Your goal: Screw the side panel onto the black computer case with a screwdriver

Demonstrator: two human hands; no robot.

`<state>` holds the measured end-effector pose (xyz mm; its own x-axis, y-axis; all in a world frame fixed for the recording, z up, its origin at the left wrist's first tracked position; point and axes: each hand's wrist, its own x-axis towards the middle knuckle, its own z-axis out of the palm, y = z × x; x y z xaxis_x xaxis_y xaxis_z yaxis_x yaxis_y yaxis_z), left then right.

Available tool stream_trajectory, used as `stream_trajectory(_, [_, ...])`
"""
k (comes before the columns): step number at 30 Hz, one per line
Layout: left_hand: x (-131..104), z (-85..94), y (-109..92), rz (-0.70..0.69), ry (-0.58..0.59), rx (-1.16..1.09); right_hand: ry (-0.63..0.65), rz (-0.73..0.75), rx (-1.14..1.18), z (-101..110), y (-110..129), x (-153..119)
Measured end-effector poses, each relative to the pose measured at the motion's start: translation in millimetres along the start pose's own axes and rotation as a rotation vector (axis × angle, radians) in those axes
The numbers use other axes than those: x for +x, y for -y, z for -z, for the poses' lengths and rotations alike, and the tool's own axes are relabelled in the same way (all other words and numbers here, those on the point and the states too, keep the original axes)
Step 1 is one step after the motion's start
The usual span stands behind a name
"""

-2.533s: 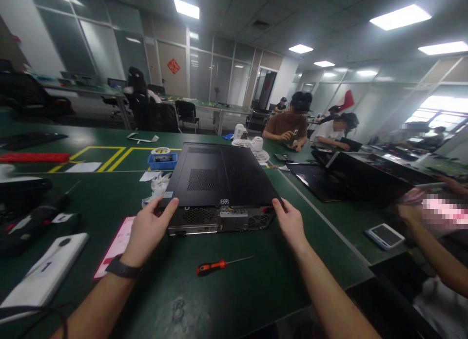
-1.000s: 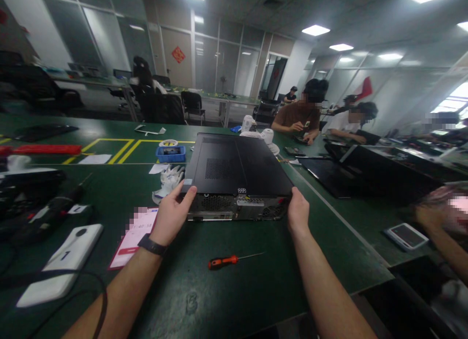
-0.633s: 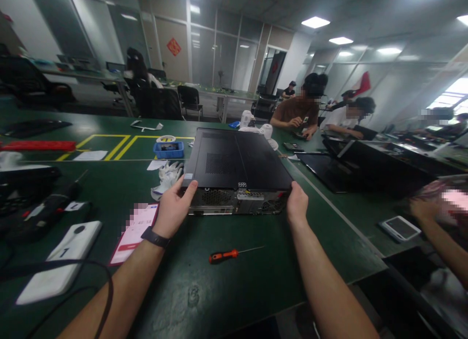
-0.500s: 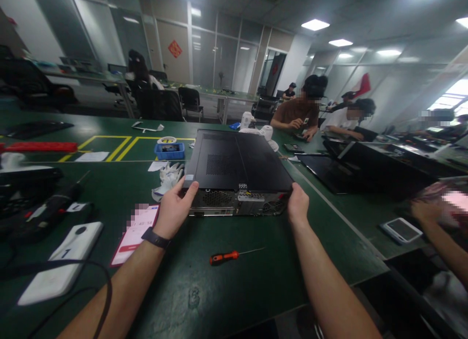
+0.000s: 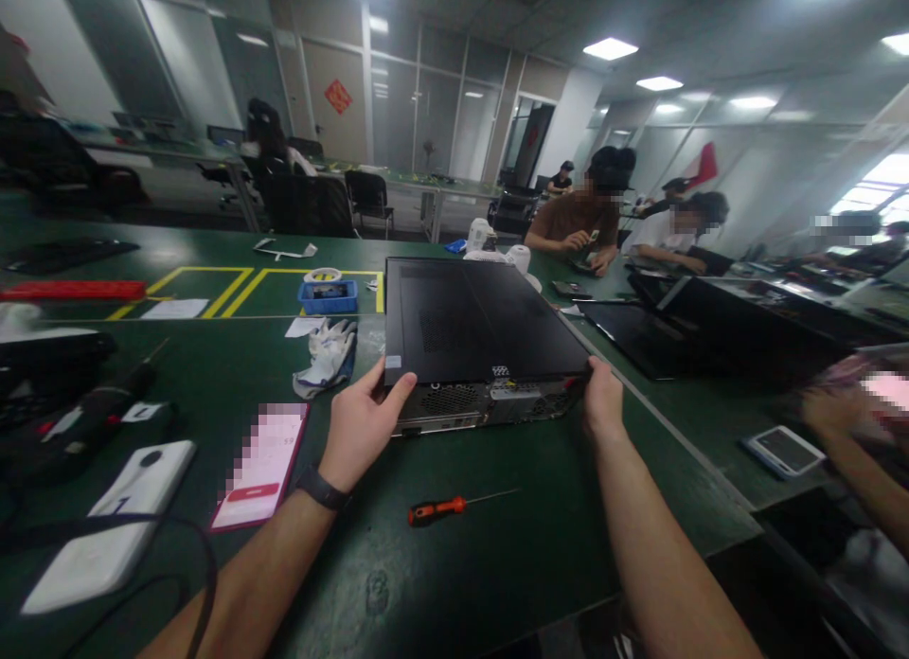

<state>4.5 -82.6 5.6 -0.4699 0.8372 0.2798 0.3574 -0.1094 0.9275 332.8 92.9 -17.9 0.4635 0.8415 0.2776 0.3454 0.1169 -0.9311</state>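
Note:
A black desktop computer case point(image 5: 483, 313) lies flat before me, its vented back panel with ports facing me. My left hand point(image 5: 367, 415) grips its near left corner, thumb on the top cover and fingers down the side. At the near right corner, my right hand point(image 5: 602, 399) clasps the side, with its fingertips hidden behind the case. On the green table in front of the case lies a red-and-black screwdriver point(image 5: 436, 511), its shaft pointing right. White-and-grey work gloves point(image 5: 327, 356) sit just left of the case.
Left of me are a phone point(image 5: 262, 465) with a lit screen, a white power bank point(image 5: 114, 522), a black power screwdriver point(image 5: 92, 418) and a cable. Farther back stands a blue tray point(image 5: 328, 297). Dark panels point(image 5: 639, 337) and a co-worker's arm point(image 5: 852, 460) are on the right.
The computer case has shifted to the right and slightly toward me, with both hands still on it. More of the gloves shows now. The screwdriver stays in place on the table.

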Motion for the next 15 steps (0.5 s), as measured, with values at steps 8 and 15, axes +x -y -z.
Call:
stream_trajectory(8, [17.4,-8.6,5.4,0.010,0.041,-0.049,-0.015,0.019,-0.033,12.0,-6.4,-1.0])
stream_trajectory(15, [16.9,-12.7,14.4,0.033,-0.036,0.008,-0.022,0.020,0.050,8.6,-0.9,-10.4])
